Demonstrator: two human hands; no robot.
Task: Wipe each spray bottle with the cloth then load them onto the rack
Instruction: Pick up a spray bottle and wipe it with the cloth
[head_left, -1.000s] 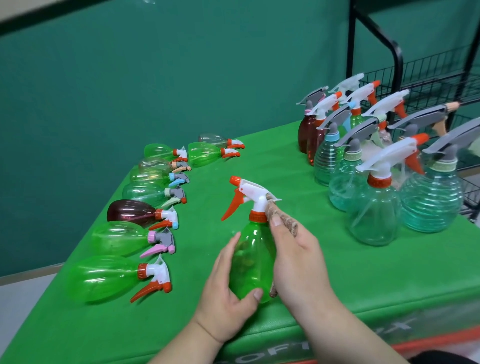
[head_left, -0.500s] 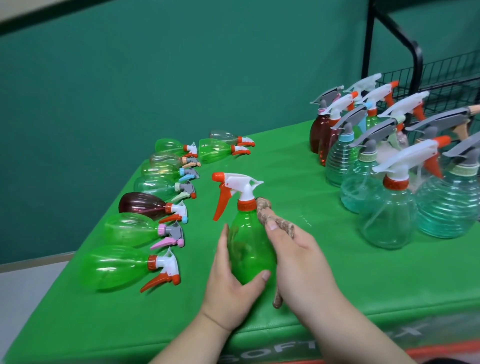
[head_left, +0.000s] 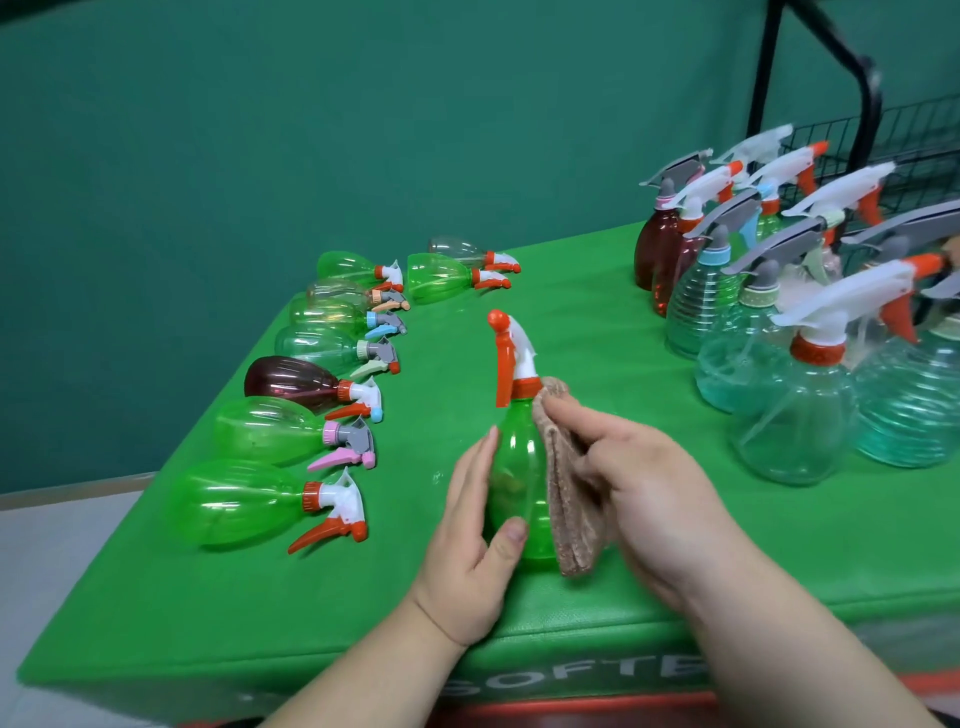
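**bottle steadied upright while the cloth is worked along its right side**

the green spray bottle (head_left: 519, 467) is standing upright on the table (head_left: 597, 322), near the front edge and between the two hands. the left hand (head_left: 467, 561) is gripping the body from the left. its thumb (head_left: 511, 535) is pressing on the near face low down, and its fingers (head_left: 485, 457) are reaching up the far side towards the shoulder. this hold is, as i judge it, bracing the light plastic bottle so that it is not tipping or turning under the rubbing.

the right hand (head_left: 649, 493) is grasping the folded cloth (head_left: 566, 509). its fingers are curling over the cloth, and its fingertips (head_left: 566, 415) are pushing the upper end against the neck, just below the orange collar. the cloth is hanging as a folded strip down the bottle's right side, touching it from the collar almost to the base. it is therefore lying between the bottle and the right fingers, which are not touching the plastic directly. the trigger head is rising above both hands.

the lying bottles (head_left: 249, 499) are forming a row at the left. the standing bottles (head_left: 795, 415) are clustering at the right, just in front of the wire rack (head_left: 914, 135), probably because the rack is where they will be loaded. which group is already wiped cannot be told.
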